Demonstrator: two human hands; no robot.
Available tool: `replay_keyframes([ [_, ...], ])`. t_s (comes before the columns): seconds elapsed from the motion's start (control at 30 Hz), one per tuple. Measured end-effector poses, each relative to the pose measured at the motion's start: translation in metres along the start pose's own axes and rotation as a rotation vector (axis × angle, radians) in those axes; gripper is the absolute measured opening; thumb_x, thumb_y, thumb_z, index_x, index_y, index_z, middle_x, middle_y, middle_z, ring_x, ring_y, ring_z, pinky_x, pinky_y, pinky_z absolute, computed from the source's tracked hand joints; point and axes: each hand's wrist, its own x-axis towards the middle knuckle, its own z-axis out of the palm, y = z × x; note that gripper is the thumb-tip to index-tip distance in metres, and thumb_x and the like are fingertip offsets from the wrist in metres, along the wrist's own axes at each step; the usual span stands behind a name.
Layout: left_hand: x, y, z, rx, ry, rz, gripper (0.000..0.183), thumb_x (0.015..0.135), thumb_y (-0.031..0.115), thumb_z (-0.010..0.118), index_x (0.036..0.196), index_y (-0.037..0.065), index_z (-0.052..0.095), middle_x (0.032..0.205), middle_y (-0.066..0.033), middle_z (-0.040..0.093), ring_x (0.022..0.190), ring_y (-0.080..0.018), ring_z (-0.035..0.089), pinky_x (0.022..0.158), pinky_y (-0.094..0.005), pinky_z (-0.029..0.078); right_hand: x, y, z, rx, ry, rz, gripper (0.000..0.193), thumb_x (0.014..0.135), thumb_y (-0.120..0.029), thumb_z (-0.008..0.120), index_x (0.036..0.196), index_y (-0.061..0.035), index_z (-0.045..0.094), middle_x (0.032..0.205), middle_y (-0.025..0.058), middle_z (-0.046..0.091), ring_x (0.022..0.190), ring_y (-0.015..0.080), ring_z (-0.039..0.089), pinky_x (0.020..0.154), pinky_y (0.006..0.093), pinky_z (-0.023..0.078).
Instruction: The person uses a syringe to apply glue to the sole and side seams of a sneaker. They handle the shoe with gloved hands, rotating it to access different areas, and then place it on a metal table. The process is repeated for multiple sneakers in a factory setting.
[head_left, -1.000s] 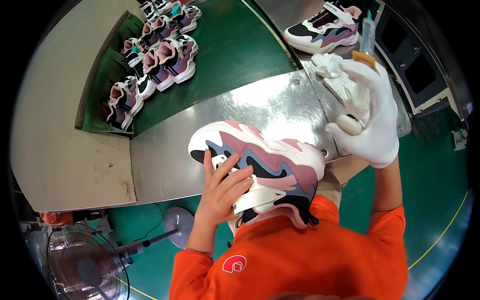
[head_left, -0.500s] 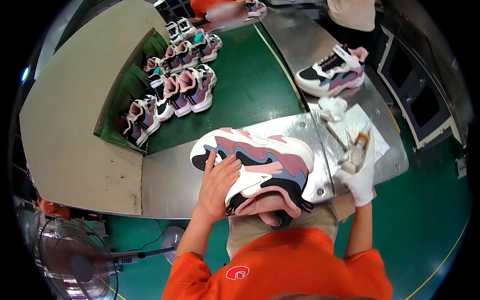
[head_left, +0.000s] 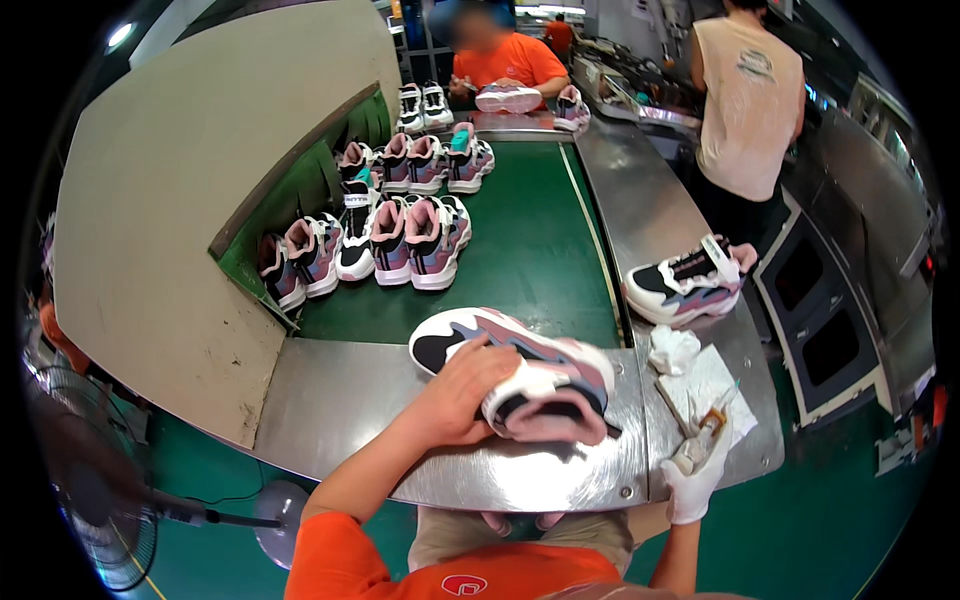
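Workstation: a broad green belt surface (head_left: 545, 235) is bordered by a brushed silver metal bench top (head_left: 330, 395). At the belt's left side, rows of pink, purple, black and white sneakers (head_left: 432, 245) are parked upright.

Work piece: a chunky white-soled sneaker with black, grey-blue and pink panels (head_left: 550, 352) is held over the near bench top, toe to the left, opening tilted toward the wearer. Contact with the metal cannot be told. A matching strapped sneaker (head_left: 685, 285) is stood on the right bench section, untouched.

Grip: the held sneaker is grasped by the bare left hand (head_left: 465, 395), fingers laid across the upper. The white-gloved right hand (head_left: 697, 488) is closed around a small translucent tool with an amber band (head_left: 713, 419), kept apart from the sneaker. A white paper sheet (head_left: 700, 378) is placed just beyond that hand, with a crumpled white wad (head_left: 673, 350) next to it. Tool-to-paper contact is unclear.

Progress: judged mid-job. Sneaker is picked up, tool is in hand; nothing is being applied. Sneaker is not yet set down. Finish on its panels cannot be read, so remaining work on it is unknown.
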Motion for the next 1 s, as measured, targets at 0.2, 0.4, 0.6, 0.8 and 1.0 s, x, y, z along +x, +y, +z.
replay_keyframes([
  [0.2, -0.016, 0.006, 0.009, 0.019, 0.035, 0.056, 0.061, 0.072, 0.006, 0.077, 0.128, 0.006, 0.051, 0.129, -0.0154, 0.058, 0.125, -0.0356, 0.058, 0.112, -0.0590, 0.038, -0.001, -0.001, 0.003, 0.018, 0.013, 0.107, 0.112, 0.056, -0.003, 0.076, 0.157, 0.0016, 0.027, 0.133, 0.0143, 0.052, 0.104, 0.0182, 0.053, 0.087, 0.0289, 0.049],
  [0.4, -0.012, 0.011, 0.006, 0.027, 0.008, 0.024, 0.077, 0.063, 0.004, 0.078, 0.134, 0.005, 0.051, 0.131, -0.0156, 0.054, 0.127, -0.0357, 0.054, 0.112, -0.0599, 0.037, -0.002, -0.008, 0.008, -0.035, -0.021, 0.162, 0.112, 0.059, -0.001, 0.078, 0.158, -0.0027, 0.027, 0.137, 0.0164, 0.053, 0.115, 0.0242, 0.056, 0.095, 0.0342, 0.049],
  [0.6, -0.011, 0.013, 0.006, 0.039, 0.022, 0.014, 0.066, 0.068, 0.006, 0.079, 0.130, 0.008, 0.056, 0.129, -0.0149, 0.055, 0.125, -0.0360, 0.057, 0.111, -0.0609, 0.040, -0.002, 0.001, 0.005, -0.106, -0.052, 0.132, 0.111, 0.059, -0.003, 0.079, 0.158, -0.0018, 0.028, 0.136, 0.0175, 0.055, 0.117, 0.0254, 0.057, 0.100, 0.0352, 0.047],
  [0.8, -0.009, 0.012, 0.003, 0.056, -0.016, 0.036, 0.069, 0.070, 0.006, 0.076, 0.135, 0.010, 0.055, 0.134, -0.0147, 0.055, 0.129, -0.0364, 0.054, 0.114, -0.0619, 0.035, -0.001, -0.004, 0.012, -0.164, -0.062, 0.099, 0.109, 0.060, 0.000, 0.079, 0.156, -0.0021, 0.030, 0.133, 0.0143, 0.054, 0.108, 0.0215, 0.056, 0.093, 0.0335, 0.049],
  [1.0, -0.015, 0.037, -0.031, -0.207, -0.188, -0.118, 0.066, 0.072, 0.004, 0.070, 0.136, 0.010, 0.057, 0.139, -0.0091, 0.059, 0.138, -0.0331, 0.050, 0.121, -0.0629, 0.016, 0.014, -0.060, 0.006, -0.715, -0.421, -0.047, 0.104, 0.061, -0.015, 0.088, 0.151, -0.0054, 0.036, 0.123, 0.0150, 0.059, 0.100, 0.0303, 0.064, 0.083, 0.0382, 0.055],
])
